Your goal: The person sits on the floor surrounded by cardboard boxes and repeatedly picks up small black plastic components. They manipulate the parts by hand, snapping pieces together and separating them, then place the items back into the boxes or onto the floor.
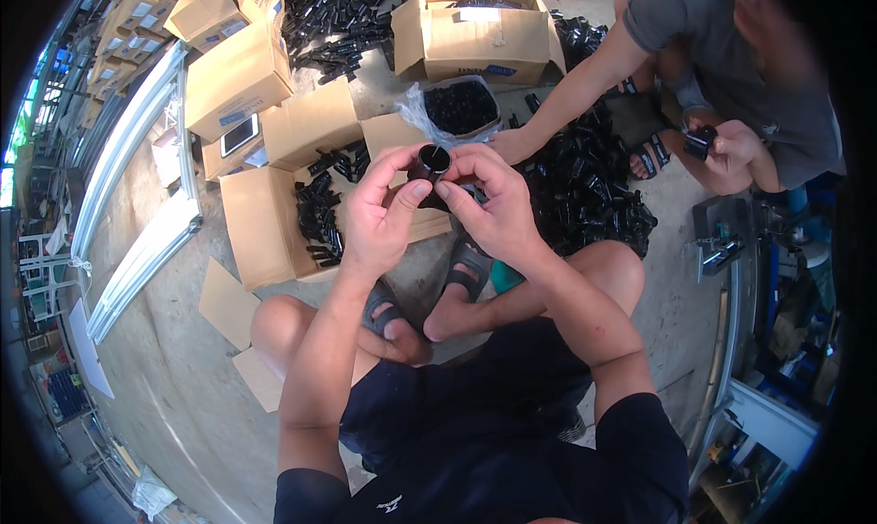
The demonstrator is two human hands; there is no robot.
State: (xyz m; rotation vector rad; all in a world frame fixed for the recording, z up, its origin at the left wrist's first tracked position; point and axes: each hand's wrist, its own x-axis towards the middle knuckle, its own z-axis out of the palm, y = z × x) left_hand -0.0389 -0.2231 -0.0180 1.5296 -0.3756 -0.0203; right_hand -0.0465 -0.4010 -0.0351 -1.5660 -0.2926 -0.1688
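Both my hands are raised in front of me over the open carton's near corner. My left hand (pixel 382 215) pinches the left side of a short black plastic tube (pixel 433 159), thumb and fingers pressed on its wall. From the other side my right hand (pixel 491 202) grips the same tube with thumb and fingertips. Its round open end faces up; the lower part is partly hidden by my fingers. Just beyond and left stands an open carton (pixel 258 224) with many black plastic pieces (pixel 318 215) in it.
A large heap of black parts (pixel 594 190) lies to the right. A plastic-lined tub (pixel 461 108) of small black pieces stands ahead. At the right, a co-worker holds a black piece (pixel 701 142) and reaches across. A phone (pixel 240 135) rests on a box; metal rails (pixel 151 277) lie left.
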